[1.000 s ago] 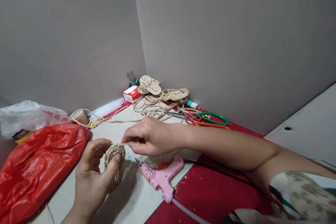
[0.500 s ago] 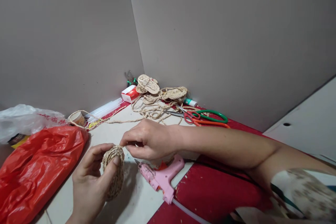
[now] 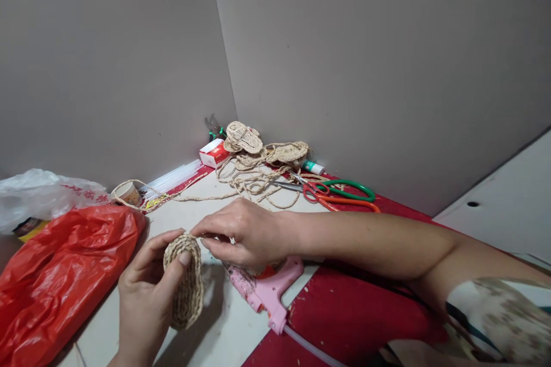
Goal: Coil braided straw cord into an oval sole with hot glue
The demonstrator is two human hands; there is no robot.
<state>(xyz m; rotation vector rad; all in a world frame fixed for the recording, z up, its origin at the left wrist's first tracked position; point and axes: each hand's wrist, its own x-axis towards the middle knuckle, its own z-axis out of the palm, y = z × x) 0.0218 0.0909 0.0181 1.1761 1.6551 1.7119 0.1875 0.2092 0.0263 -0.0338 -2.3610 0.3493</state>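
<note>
My left hand point(image 3: 144, 304) grips the coiled oval point(image 3: 187, 298) upright, leaving its upper rim accessible where my right hand point(image 3: 253, 232) pinches cord point(image 3: 195, 235)

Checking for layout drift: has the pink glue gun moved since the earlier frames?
No. The pink glue gun has its lower end at the same spot along the edge of the red surface.

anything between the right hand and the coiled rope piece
Nothing visible stands between them: the right hand pinches a strand at the top edge of the coiled rope piece. The pink glue gun lies below that hand.
</note>
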